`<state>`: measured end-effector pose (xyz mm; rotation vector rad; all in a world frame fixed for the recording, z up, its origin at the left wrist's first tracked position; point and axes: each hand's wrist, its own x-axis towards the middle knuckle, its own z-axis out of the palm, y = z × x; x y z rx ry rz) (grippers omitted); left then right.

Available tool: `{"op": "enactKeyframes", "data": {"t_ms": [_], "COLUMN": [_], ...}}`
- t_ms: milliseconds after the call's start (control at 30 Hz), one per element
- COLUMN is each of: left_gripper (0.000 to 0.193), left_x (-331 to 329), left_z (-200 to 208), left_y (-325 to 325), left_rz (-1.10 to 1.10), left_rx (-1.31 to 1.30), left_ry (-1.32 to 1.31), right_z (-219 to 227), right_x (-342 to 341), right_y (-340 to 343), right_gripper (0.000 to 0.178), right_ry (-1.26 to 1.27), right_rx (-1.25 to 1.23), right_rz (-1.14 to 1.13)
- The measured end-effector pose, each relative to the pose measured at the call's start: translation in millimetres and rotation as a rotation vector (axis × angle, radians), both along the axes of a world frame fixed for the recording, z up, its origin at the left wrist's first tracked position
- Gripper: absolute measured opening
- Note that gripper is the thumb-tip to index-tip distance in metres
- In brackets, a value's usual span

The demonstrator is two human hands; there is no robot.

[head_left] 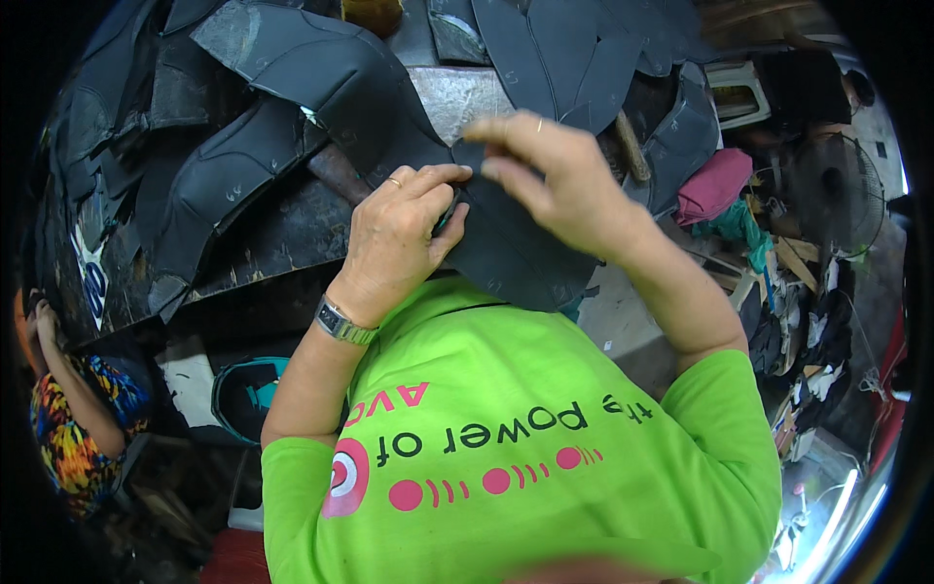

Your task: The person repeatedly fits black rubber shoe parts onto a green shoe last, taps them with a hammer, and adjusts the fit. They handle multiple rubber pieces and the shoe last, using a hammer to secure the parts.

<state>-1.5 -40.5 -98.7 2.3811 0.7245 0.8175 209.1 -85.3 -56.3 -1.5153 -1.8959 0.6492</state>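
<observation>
My left hand, with a ring and a metal wristwatch, is curled in front of me at the table's near edge. Something dark shows between its thumb and fingers, too hidden to name. Beneath both hands lies a black leather-like panel that hangs over the edge toward my green shirt. My right hand is raised just above that panel, thumb and forefinger apart, with nothing visible between them. Behind the hands is a worn pale grey slab.
Stitched black panels with chalk-like marks cover much of the dark table. A wooden handle lies right of my hand, and another handle left. A pink cloth bundle and a fan are right; a person in patterned clothing is left.
</observation>
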Motion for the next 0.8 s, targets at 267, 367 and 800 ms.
{"op": "enactKeyframes", "data": {"t_ms": [267, 367, 800], "left_gripper": [0.029, 0.029, 0.027], "left_x": [2, 1, -2], "left_z": [-24, -25, 13], "left_y": [-20, -22, -28], "left_rz": [0.148, 0.165, 0.173], "left_rx": [0.067, 0.095, -0.207], "left_ry": [-0.182, -0.182, -0.03], "right_z": [-26, -25, -20], "right_x": [-12, -14, -15], "right_y": [-17, -12, -8], "right_gripper": [0.018, 0.017, 0.024], "right_ry": [-0.066, -0.06, -0.033], "right_rx": [0.097, 0.083, -0.07], "right_rz": [-0.033, -0.031, -0.055]}}
